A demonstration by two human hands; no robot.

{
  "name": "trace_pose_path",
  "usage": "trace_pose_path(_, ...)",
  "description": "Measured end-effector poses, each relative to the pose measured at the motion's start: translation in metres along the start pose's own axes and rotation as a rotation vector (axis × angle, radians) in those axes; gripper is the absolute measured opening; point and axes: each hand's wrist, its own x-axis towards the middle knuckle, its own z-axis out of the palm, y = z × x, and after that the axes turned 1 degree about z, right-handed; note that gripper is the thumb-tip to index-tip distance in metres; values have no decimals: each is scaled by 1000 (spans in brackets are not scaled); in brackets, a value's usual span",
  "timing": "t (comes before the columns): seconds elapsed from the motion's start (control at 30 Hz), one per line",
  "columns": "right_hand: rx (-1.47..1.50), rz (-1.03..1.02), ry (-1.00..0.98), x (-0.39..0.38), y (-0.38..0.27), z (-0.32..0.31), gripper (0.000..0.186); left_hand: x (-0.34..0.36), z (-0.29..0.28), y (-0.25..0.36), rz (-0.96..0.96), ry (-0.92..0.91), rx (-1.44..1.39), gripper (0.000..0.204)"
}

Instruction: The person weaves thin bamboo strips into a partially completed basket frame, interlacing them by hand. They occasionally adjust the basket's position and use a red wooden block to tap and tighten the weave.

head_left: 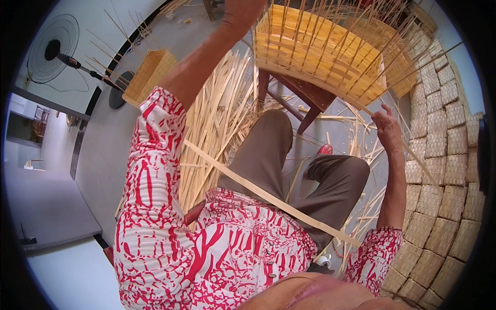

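At the top edge the left hand (242,14) is cut off; whether its fingers are apart or together I cannot tell. Just right of it, the woven basket (315,51) sits upper centre above a dark bench (305,92), its long axis slanting down rightward. The right hand (387,128), nearer the basket's lower-right corner, seems pinched on 1 pale strip (365,109) leading up-left to the basket; its far end blurs into the weave.

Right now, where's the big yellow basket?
Head view, top, right of centre: the big yellow basket sits over the dark wooden stool, its lower right corner near the right hand.
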Motion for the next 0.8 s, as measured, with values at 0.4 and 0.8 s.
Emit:
trace_pose_path(0.4, 312, 51, 48, 18, -17, 38, 15, 31, 29, -7, -192, -478, 345, 49)
trace_pose_path(0.8, 376, 88, 214, -1, -75, 63, 13, 47, 61, -43, -312, -794, 284, 85)
